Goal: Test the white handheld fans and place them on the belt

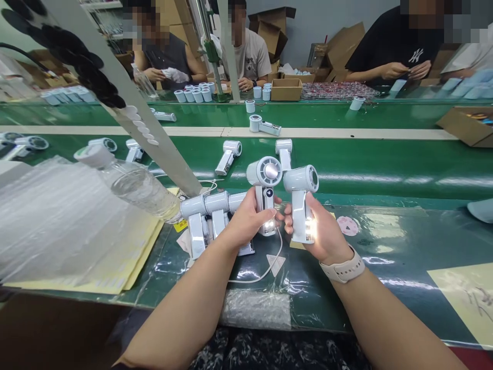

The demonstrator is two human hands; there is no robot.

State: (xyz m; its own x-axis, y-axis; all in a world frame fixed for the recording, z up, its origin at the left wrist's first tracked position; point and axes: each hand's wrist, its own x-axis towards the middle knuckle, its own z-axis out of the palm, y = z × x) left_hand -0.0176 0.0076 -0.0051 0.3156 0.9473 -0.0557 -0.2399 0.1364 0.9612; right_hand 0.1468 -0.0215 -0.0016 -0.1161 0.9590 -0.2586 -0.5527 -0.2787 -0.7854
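Note:
Upright in my left hand (248, 218) is a pale blue handheld fan (265, 172), its round grille turned towards me and my thumb on the handle. My right hand (325, 226) grips a second handheld fan (302, 180) by its handle, the head pointing right; a bright light glows near the handle's lower end. The two fans are side by side. Left of them, several more fans (211, 203) lie in a row on the table, partly hidden by my left forearm. A white cable (265, 275) curves across the tabletop below my hands.
A water bottle (140, 187) and plastic-covered yellow sheets (96, 226) lie at left, by a slanted grey post (154, 128). More fans (229, 156) lie on the green conveyor belt (370, 164). Several co-workers sit opposite, near a small cardboard box (287, 90). Bubble wrap (256, 308) lies at the front edge.

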